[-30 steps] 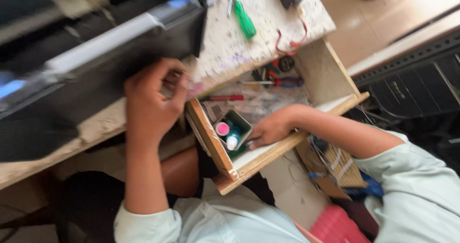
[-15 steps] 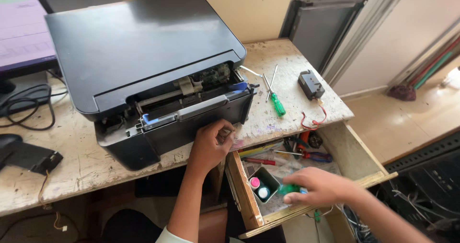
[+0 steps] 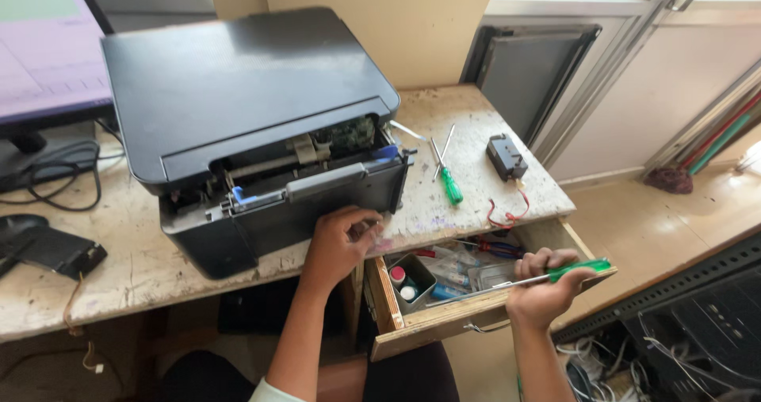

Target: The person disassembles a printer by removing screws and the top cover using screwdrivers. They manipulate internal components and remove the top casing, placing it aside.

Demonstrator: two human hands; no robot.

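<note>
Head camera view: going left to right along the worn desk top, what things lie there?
Flat black device with a cable → big black printer with its front opened → green-handled screwdriver lying on the desk → small black box-shaped part.

Matt black plastic printer (image 3: 246,109) on a rough, stained wooden table (image 3: 483,188)
</note>
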